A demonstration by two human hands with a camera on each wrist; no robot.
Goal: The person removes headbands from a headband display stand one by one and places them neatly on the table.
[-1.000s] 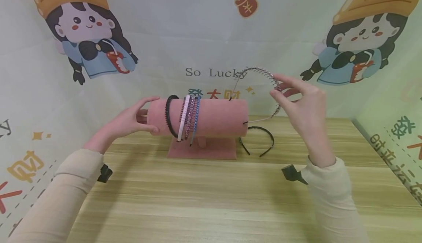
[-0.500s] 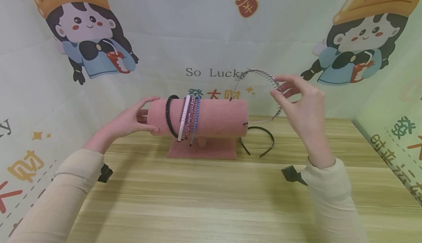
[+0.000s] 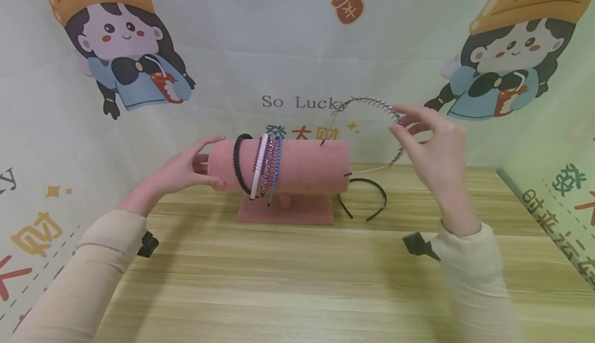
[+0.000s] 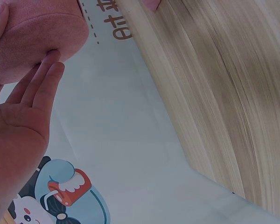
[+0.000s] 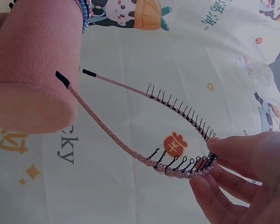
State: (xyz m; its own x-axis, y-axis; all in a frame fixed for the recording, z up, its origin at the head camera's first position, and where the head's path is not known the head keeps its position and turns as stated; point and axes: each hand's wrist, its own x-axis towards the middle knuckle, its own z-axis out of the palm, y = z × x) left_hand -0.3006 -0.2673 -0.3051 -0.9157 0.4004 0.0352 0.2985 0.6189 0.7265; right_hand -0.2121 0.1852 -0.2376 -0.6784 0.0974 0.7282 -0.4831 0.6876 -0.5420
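A pink padded cylinder stand (image 3: 311, 165) lies sideways on a post and flat base. Around its left half sit several headbands: a black one (image 3: 237, 165), a white one (image 3: 259, 170), a pink beaded one (image 3: 267, 170) and a blue one (image 3: 277, 162). My left hand (image 3: 186, 170) grips the stand's left end, thumb in front, fingers over and behind. In the left wrist view the fingers press the end face. My right hand (image 3: 434, 144) pinches a pink headband with wire teeth (image 5: 177, 172) at its crown; its black tips point toward the stand's right end, one before it, one behind.
A black toothed headband (image 3: 385, 193) lies on the wooden table (image 3: 297, 281), right of the stand's base. A printed cloth backdrop (image 3: 260, 33) rises behind and along both sides. Black wrist-camera pieces (image 3: 418, 245) jut from the sleeves.
My right hand has shifted slightly to the right with the pink headband, whose arc moved along with it. The left hand and the stand have stayed in place.
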